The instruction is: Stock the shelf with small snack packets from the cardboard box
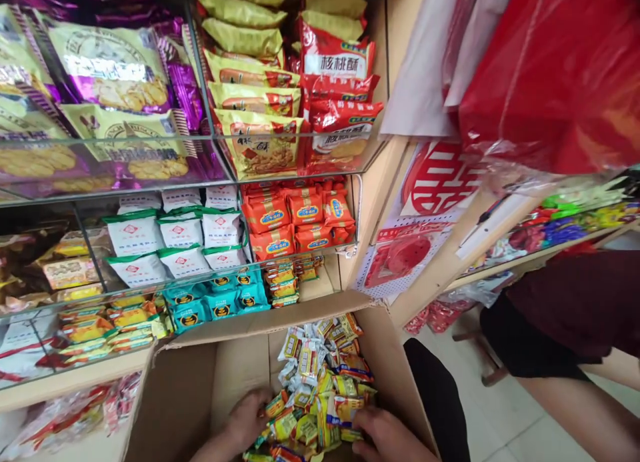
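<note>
A cardboard box (240, 369) stands open below me, with a heap of small wrapped snack packets (307, 429) in its right half. The packets are mostly yellow, orange and silver-white. Inside the box, my left hand (247, 415) is closed at the heap's left side, its fingertips on a small orange packet (277, 404). My right hand (387, 439) reaches in from the lower right with curled fingers, gripping a yellow packet (327, 419) or one beside it at the heap's right edge. Its fingertips are partly hidden among the wrappers.
Glass-fronted shelves (125, 295) rise behind the box, holding white-and-green packs (183, 234), red packs (270, 212), teal packs (220, 303) and larger biscuit bags (260, 142). Red bags (555, 82) hang at upper right. A seated person (560, 329) is on a stool at right.
</note>
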Available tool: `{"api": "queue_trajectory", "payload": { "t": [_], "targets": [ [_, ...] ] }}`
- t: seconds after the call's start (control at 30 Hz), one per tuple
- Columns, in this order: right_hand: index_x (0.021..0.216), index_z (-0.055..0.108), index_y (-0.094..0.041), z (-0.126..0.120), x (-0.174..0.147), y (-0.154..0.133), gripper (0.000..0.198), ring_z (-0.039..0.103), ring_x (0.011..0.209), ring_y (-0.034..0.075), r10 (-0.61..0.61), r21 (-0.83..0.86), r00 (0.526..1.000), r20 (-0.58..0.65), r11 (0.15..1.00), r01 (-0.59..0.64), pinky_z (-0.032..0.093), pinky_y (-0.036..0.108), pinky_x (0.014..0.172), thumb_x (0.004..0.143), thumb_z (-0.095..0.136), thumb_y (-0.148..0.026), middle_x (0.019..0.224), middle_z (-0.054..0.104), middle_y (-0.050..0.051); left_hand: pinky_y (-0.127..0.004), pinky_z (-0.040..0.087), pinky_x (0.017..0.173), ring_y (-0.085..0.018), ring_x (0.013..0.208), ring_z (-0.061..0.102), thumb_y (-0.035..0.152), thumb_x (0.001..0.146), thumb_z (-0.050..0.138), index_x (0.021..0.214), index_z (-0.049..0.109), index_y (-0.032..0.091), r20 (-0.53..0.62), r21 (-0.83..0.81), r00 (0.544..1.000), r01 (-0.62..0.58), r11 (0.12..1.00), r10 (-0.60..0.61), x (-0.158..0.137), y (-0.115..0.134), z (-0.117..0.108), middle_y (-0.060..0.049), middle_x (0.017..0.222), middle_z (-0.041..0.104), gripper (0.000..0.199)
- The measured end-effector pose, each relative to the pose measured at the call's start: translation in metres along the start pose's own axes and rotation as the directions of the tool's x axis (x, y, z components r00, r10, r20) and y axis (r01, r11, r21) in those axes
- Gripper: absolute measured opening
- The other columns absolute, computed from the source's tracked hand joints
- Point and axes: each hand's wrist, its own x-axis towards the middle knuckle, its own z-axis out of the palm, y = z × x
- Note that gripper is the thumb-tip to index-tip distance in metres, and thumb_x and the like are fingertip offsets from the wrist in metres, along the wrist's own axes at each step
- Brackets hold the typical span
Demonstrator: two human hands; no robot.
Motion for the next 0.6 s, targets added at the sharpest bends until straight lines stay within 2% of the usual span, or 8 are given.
{"api": "queue_trajectory", "payload": {
  "t": [0.1, 0.2, 0.3, 0.37, 0.43, 0.5, 0.6],
  "targets": [
    [0.087, 0.061, -0.023, -0.001, 0.001, 0.006, 0.019, 0.057, 0.089, 0.022, -0.005, 0.048, 1.000, 0.007, 0.999, 0.005, 0.043, 0.029, 0.079, 0.070, 0.053, -0.022, 0.095, 0.062, 0.004, -0.030, 0.045, 0.073, -0.023, 0.084, 0.061, 0.010, 0.062, 0.049, 0.083, 0.064, 0.013, -0.017, -0.041, 0.999, 0.035, 0.999, -0.035, -0.006, -0.003, -0.010, -0.007, 0.084, 0.067, 0.026],
    [0.085, 0.061, -0.020, -0.008, 0.004, -0.004, 0.017, 0.057, 0.088, 0.021, 0.003, 0.104, 1.000, 0.010, 0.995, -0.004, 0.042, 0.029, 0.079, 0.072, 0.051, -0.021, 0.092, 0.062, 0.006, -0.031, 0.042, 0.083, -0.024, 0.094, 0.058, 0.017, 0.067, 0.052, 0.093, 0.062, 0.016, -0.058, -0.088, 0.998, 0.011, 0.996, -0.016, -0.018, 0.004, -0.032, -0.006, 0.097, 0.066, 0.029],
    [0.097, 0.057, -0.018, -0.017, 0.013, -0.030, 0.026, 0.056, 0.085, 0.020, -0.001, 0.329, 0.991, -0.133, 0.943, 0.045, 0.043, 0.028, 0.074, 0.074, 0.052, -0.027, 0.093, 0.060, 0.007, -0.026, 0.044, 0.077, -0.019, 0.087, 0.059, 0.027, 0.073, 0.052, 0.096, 0.060, 0.019, -0.015, -0.267, 0.998, -0.070, 0.961, 0.068, -0.033, 0.033, -0.050, -0.003, 0.090, 0.066, 0.026],
    [0.109, 0.050, -0.017, -0.021, 0.025, -0.050, 0.040, 0.055, 0.084, 0.018, -0.011, 0.507, 0.967, -0.254, 0.850, 0.143, 0.042, 0.025, 0.071, 0.074, 0.055, -0.034, 0.095, 0.059, 0.007, -0.025, 0.045, 0.072, -0.018, 0.082, 0.058, 0.032, 0.072, 0.056, 0.096, 0.058, 0.017, 0.042, -0.575, 0.986, -0.109, 0.811, 0.162, -0.040, 0.062, -0.053, -0.003, 0.083, 0.065, 0.029],
    [0.101, 0.052, -0.015, -0.024, 0.037, -0.067, 0.037, 0.052, 0.075, 0.016, 0.015, 0.611, 0.932, -0.361, 0.759, 0.224, 0.041, 0.024, 0.065, 0.074, 0.055, -0.041, 0.083, 0.057, 0.004, -0.023, 0.045, 0.064, -0.015, 0.072, 0.056, 0.032, 0.065, 0.066, 0.099, 0.056, 0.018, -0.039, -0.738, 0.983, -0.149, 0.658, 0.179, -0.043, 0.090, -0.050, 0.000, 0.073, 0.061, 0.038],
    [0.078, 0.052, -0.015, -0.025, 0.047, -0.078, 0.032, 0.046, 0.062, 0.013, 0.114, 0.688, 0.893, -0.435, 0.682, 0.248, 0.037, 0.022, 0.058, 0.077, 0.051, -0.047, 0.066, 0.050, 0.000, -0.022, 0.044, 0.062, -0.013, 0.068, 0.055, 0.033, 0.059, 0.071, 0.103, 0.052, 0.020, -0.155, -0.837, 0.982, -0.190, 0.513, 0.111, -0.042, 0.110, -0.043, 0.002, 0.072, 0.059, 0.049],
    [0.064, 0.045, -0.016, -0.024, 0.054, -0.087, 0.039, 0.039, 0.056, 0.011, 0.278, 0.791, 0.844, -0.459, 0.561, 0.246, 0.033, 0.021, 0.052, 0.080, 0.043, -0.051, 0.058, 0.042, -0.002, -0.023, 0.046, 0.062, -0.012, 0.066, 0.055, 0.044, 0.062, 0.068, 0.090, 0.054, 0.019, -0.279, -0.909, 0.954, -0.225, 0.351, -0.111, -0.040, 0.126, -0.034, 0.001, 0.073, 0.060, 0.040]
  ]
}}
